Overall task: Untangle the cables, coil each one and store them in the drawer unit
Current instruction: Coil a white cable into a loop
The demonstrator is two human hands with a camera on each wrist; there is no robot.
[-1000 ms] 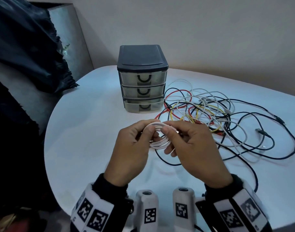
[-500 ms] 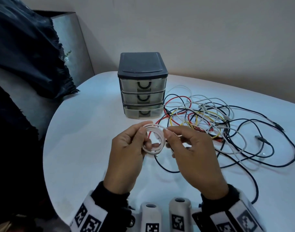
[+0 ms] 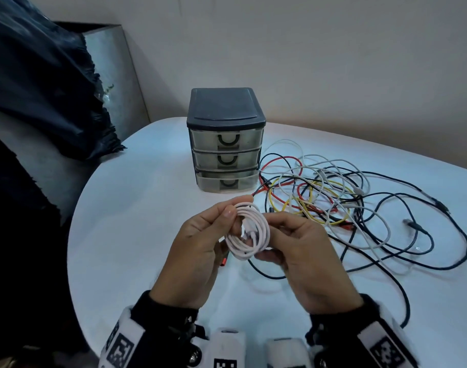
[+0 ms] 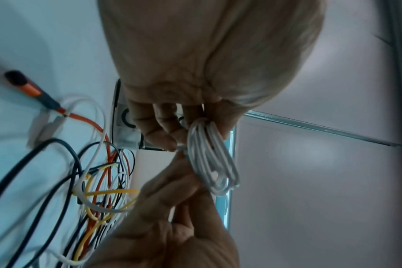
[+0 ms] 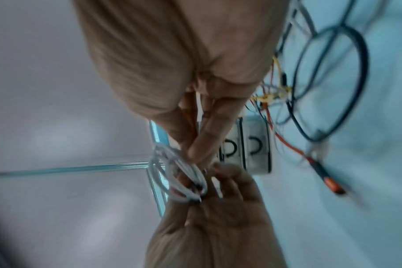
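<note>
You've got the white coil (image 3: pixel 249 232) up off the counter (image 3: pixel 137 208), in front of the drawer unit (image 3: pixel 225 140). Your left hand (image 3: pixel 198 251) pinches its top so the loops can't spring apart. Your right hand (image 3: pixel 301 251) cups the far side, fingers curled round the coil. Both wrists hover level, palms facing. The tangle (image 3: pixel 333 203) waits beside the unit.

Drawer unit (image 3: pixel 226 140) stands on the table (image 3: pixel 137 235), toward its far edge. Tangled cables (image 3: pixel 341 205) lie on the table to the right of the unit, nearest strands just beside its bottom drawer. In front of the unit, above the table, my left hand (image 3: pixel 198 251) and right hand (image 3: pixel 306 256) hold a coiled cable (image 3: pixel 249 232) between them.
</note>
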